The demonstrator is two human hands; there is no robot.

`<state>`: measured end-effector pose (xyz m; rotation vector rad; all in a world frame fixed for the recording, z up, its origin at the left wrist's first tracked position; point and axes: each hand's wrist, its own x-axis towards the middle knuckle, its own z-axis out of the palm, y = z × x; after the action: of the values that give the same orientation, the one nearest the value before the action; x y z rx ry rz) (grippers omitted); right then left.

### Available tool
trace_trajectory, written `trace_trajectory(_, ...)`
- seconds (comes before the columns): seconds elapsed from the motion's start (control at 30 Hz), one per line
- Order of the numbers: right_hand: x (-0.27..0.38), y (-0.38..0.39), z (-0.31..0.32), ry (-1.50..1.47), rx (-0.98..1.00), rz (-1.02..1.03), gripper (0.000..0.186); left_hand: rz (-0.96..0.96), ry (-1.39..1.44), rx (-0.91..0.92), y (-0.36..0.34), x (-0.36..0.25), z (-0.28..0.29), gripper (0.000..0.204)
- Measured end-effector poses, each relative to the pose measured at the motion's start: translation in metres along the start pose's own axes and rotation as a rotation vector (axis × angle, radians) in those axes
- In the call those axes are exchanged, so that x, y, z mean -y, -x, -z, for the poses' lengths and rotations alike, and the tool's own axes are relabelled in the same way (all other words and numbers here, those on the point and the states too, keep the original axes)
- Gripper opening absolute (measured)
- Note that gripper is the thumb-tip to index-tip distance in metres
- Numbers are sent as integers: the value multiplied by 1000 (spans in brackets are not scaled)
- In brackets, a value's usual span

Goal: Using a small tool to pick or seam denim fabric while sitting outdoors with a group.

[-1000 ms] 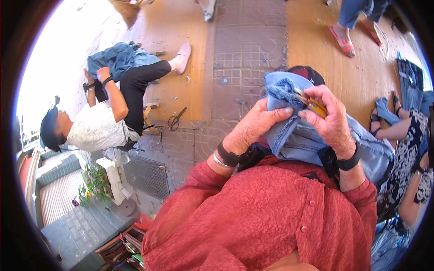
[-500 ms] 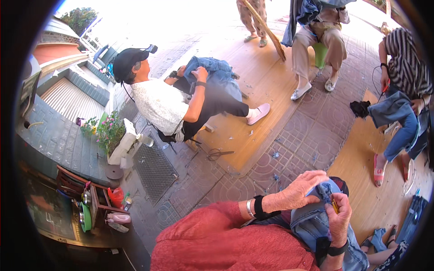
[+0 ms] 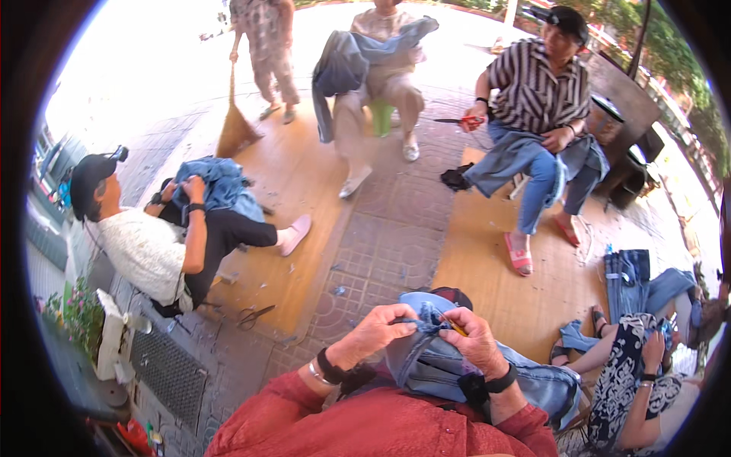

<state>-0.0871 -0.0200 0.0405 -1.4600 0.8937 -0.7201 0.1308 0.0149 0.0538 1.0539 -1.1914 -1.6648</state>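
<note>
Pinching bunched blue denim between them, left hand and right hand are both closed

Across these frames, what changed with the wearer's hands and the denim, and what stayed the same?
The view swung up and around, bringing more seated people into the picture. The left hand and right hand keep gripping the blue denim garment on the lap, a small yellow-handled tool still in the right hand. Nothing was let go.
</note>
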Motion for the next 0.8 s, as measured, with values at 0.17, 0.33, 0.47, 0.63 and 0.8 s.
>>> trace_trajectory(0.17,29,16,-3,-251,-46,-48,21,86,167,78,8,-10,-6,12)
trace_trajectory(0.33,47,31,-5,-291,-77,-29,21,229,176,187,19,-30,-17,17)
trace_trajectory(0.47,59,42,-5,-330,-78,-36,23,190,238,187,23,-36,-16,14)
trace_trajectory(0.63,48,45,-3,-363,-160,-180,22,-9,247,253,15,-16,-20,13)
trace_trajectory(0.8,11,39,-6,-489,-238,-280,19,-36,292,164,1,13,-37,13)
